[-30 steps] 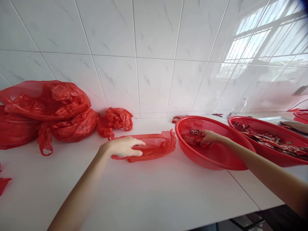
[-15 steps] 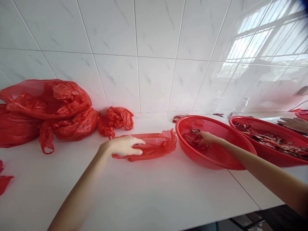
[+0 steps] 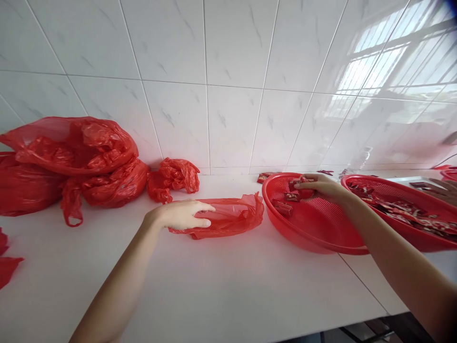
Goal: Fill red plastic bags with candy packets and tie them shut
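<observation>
A translucent red plastic bag (image 3: 232, 221) lies flattened on the white counter in front of me. My left hand (image 3: 183, 215) rests at its left end, thumb and forefinger stretched apart; the other fingers are mostly hidden. To the right stands a red plastic colander basket (image 3: 321, 240) with perforated sides. Over its far part, my right hand (image 3: 321, 186) is closed on small red wrapped packets (image 3: 302, 185), their number partly hidden by the fingers. A few more red packets (image 3: 283, 207) lie at the basket's left side, below that hand.
Full red bags (image 3: 78, 157) are piled at the left wall, beside a crumpled red bag (image 3: 180, 175). A second red basket (image 3: 396, 228) holds many packets. Another person's hand (image 3: 444, 190) is at the far right, near a metal tray (image 3: 403, 180). Loose packets (image 3: 264, 177) lie by the wall.
My right hand has risen from the packets at the basket's bottom and moved right and up, carrying packets. My left hand stays at the bag. The other person's hand has shifted right.
</observation>
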### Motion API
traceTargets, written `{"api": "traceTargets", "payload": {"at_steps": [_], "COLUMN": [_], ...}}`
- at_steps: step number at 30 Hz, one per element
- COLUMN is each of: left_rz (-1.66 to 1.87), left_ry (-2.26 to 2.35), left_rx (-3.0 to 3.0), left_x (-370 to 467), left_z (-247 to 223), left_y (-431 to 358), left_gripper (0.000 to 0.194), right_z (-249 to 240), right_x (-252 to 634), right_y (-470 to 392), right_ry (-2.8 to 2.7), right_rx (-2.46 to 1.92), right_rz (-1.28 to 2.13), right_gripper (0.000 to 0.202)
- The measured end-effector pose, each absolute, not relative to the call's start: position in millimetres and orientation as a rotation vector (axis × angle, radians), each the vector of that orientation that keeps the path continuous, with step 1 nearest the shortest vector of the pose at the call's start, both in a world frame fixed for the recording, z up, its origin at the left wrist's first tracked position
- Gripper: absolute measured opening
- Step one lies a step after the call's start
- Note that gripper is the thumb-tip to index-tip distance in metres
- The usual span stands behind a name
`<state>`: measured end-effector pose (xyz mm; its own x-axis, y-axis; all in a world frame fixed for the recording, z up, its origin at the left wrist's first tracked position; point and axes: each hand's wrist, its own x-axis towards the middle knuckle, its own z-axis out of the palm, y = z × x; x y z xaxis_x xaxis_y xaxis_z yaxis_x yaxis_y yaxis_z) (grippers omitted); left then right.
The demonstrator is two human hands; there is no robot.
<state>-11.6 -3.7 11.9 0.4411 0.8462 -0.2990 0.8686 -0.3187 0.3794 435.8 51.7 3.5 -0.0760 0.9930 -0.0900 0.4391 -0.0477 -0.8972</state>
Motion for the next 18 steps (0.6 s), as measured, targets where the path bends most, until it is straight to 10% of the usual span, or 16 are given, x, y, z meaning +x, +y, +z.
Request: {"api": "traceTargets", "payload": {"at_steps": [10,18], "left_rz": [0.09,-0.147], "left_ry": [1.57,1.744], "left_rx": [2.366,2.154], "left_x": [-13,-24], "left_z": [15,12], "left_y": [-7,2], "left_gripper": [0.046,0.062], "right_z": [29,-24], "right_x": [248,196], "right_y": [29,57], "right_ry": [-2.051,-2.383], "right_rx": [-1.255,-1.561], "right_rz": [1.448,0.956], "right_gripper": [0.043,0.057]}}
